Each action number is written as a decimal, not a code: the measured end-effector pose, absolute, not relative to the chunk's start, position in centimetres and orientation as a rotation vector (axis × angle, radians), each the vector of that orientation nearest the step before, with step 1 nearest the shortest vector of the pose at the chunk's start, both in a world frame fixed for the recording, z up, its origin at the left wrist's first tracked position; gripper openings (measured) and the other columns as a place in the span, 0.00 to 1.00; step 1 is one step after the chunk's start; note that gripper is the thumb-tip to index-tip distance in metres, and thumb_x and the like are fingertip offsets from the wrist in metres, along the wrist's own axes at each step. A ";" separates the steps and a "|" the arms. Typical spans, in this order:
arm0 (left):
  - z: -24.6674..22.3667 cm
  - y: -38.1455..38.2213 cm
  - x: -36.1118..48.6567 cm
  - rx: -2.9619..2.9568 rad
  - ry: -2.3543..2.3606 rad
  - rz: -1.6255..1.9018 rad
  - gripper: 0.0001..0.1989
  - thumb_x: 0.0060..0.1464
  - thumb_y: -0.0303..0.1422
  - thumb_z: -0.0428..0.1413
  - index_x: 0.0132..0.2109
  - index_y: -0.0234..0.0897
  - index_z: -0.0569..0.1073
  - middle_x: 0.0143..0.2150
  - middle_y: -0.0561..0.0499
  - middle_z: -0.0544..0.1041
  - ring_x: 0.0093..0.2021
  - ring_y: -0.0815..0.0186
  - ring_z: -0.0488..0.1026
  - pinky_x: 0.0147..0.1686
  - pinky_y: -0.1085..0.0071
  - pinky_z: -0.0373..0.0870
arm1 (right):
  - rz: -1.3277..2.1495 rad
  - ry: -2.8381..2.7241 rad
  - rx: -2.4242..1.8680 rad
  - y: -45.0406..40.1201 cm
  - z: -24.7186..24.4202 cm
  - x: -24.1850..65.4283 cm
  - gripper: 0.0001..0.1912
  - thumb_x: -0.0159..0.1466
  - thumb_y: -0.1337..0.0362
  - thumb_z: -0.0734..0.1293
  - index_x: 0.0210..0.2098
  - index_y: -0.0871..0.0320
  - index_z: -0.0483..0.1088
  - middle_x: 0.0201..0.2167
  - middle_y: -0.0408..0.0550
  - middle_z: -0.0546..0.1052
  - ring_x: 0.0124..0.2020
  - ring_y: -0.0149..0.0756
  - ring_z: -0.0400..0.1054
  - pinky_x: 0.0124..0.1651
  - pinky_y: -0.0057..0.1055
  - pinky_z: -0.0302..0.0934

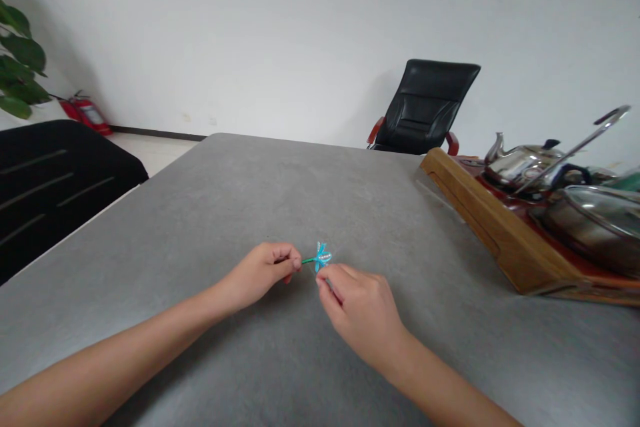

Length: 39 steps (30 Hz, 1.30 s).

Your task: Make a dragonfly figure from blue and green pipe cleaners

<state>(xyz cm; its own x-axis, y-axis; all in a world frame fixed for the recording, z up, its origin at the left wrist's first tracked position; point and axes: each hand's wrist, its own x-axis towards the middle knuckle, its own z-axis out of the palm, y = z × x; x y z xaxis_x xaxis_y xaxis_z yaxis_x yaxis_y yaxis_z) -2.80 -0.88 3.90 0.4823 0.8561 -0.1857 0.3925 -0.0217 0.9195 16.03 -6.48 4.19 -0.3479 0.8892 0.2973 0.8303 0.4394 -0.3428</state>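
Risking a drop if a grip slips, the clenched left hand [260, 273] holds the green stem [309, 260] of a small blue beaded star flower [323, 257] while the right hand [363, 313] pinches its edge above the grey worktop [210, 200]

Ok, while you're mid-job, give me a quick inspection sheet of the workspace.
surface: grey mottled table top.
job's things: small blue flower on a green stem, between the hands.
clutter: wooden tray at the table's right, bearing a steel kettle and a steel pot.
grippers: left hand grips the stem; right hand touches the flower's lower edge, grip unclear.
cables: nothing seen.
surroundings: black chairs, red fire extinguisher, leafy plant.
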 end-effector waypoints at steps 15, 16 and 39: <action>4.2 -0.9 -3.1 1.290 1.057 0.519 0.15 0.53 0.40 0.53 0.44 0.36 0.72 0.22 0.59 0.63 0.17 0.76 0.49 0.18 0.77 0.43 | 0.226 -2.245 -1.493 -6.6 2.8 15.6 0.10 0.65 0.68 0.57 0.33 0.57 0.70 0.21 0.44 0.76 0.21 0.32 0.69 0.26 0.29 0.49; 4.2 -0.9 -3.1 1.290 1.050 0.524 0.16 0.53 0.40 0.53 0.46 0.36 0.72 0.22 0.59 0.63 0.17 0.76 0.49 0.18 0.77 0.43 | 0.226 -2.257 -1.503 -6.6 2.8 15.5 0.10 0.66 0.67 0.57 0.34 0.57 0.70 0.22 0.44 0.76 0.22 0.33 0.70 0.26 0.29 0.49; 5.6 -1.7 -2.7 1.372 1.137 0.797 0.13 0.51 0.36 0.55 0.41 0.35 0.78 0.21 0.56 0.65 0.21 0.73 0.53 0.22 0.75 0.49 | 1.336 -1.475 -1.251 -7.2 3.6 13.3 0.26 0.62 0.62 0.62 0.60 0.53 0.57 0.47 0.53 0.72 0.29 0.34 0.70 0.22 0.28 0.61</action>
<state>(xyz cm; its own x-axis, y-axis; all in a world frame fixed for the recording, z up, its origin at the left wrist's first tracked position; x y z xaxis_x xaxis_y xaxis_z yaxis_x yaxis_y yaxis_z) -2.66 -1.72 5.57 0.3058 0.9406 -0.1472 0.1830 0.0937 0.9786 13.28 -7.19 3.58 -0.2209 0.9728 -0.0693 0.1649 -0.0327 -0.9858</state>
